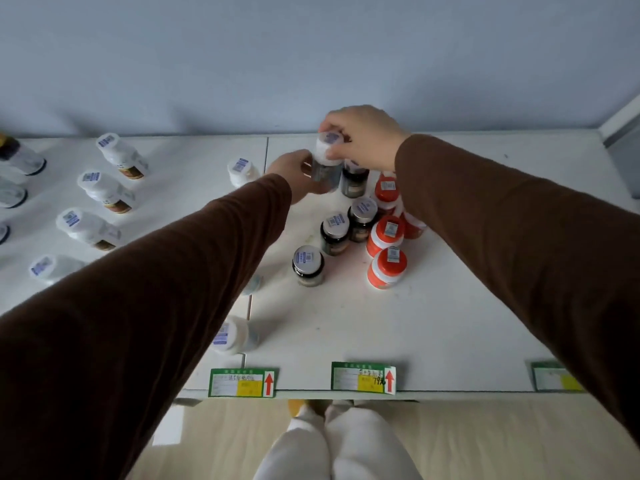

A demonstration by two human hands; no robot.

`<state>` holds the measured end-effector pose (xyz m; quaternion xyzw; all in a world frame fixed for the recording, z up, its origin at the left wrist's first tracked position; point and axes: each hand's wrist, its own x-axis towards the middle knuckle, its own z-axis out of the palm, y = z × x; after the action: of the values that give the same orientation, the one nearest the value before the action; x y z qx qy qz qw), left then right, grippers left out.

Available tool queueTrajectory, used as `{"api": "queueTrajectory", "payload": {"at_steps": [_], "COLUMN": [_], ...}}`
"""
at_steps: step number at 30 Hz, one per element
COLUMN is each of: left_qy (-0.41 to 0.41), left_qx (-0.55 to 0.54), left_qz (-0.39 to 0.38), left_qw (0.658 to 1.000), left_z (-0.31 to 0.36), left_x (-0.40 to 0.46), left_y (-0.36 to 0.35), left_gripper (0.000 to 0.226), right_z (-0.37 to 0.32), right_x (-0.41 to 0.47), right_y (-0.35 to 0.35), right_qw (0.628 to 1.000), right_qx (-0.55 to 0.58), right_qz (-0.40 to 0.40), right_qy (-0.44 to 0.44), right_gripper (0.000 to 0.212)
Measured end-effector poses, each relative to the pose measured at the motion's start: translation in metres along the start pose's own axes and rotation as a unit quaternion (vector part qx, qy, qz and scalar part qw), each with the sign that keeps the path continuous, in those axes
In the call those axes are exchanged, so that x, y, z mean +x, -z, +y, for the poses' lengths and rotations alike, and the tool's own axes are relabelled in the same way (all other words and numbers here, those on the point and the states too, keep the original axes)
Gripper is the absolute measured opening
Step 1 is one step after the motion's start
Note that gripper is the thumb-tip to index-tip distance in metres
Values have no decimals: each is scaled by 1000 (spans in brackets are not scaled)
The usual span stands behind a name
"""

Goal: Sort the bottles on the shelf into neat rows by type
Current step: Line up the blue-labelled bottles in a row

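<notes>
The white shelf (433, 323) stretches before me against a pale blue wall (311, 46), its front edge carrying three green price tags (242, 382). My brown sleeves (173, 271) reach across it from both sides.

At the back of the shelf, both my hands meet on one dark bottle (325, 168) with a white cap. My right hand (363, 136) pinches the cap from above with curled fingers, while my left hand (294, 174) wraps around the bottle's side lower down. The bottle stands close to upright, cap up, its long axis leaning slightly toward me at the base; whether it touches the shelf I cannot tell.

Just right of it and running toward me, four more dark bottles (334, 233) stand upright in a loose diagonal line. Beside them on the right, orange-capped bottles (386, 268) cluster upright, touching one another.

Well apart on the left, white bottles (104, 190) stand in a column, caps up. Two further white bottles (232, 334) sit near the shelf's middle seam, one partly hidden by my left sleeve.
</notes>
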<state>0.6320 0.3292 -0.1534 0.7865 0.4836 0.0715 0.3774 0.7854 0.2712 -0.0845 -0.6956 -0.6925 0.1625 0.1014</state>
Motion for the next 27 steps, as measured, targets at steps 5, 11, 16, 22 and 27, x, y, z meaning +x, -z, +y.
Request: {"api": "queueTrajectory", "payload": {"at_steps": [5,11,16,22,27], "left_qy": [-15,-23,-30,-51,-67], "left_qx": [-318,-514,-550,-483,-279], "left_qz": [-88,-186,-219,-178,-24], "left_qw": [944,837,805,856,958], "left_z": [11,13,13,17,23], "left_x": [-28,-57,-67,-66,-61], "left_y": [31,55,59,69,77], "left_gripper": [33,46,48,42,44], "right_z": [-3,-23,-34,-43,-48], "right_x": [-5,-15,-20,-24,-22], "right_y": [40,58,60,62,63], "right_qw": [981,934,921,933,954], "right_qx": [183,339,367,347,289], "right_qz": [62,102,111,94,79], "right_qy": [-30,-52,-63,-14,18], "right_gripper": [34,50,48,36,36]}}
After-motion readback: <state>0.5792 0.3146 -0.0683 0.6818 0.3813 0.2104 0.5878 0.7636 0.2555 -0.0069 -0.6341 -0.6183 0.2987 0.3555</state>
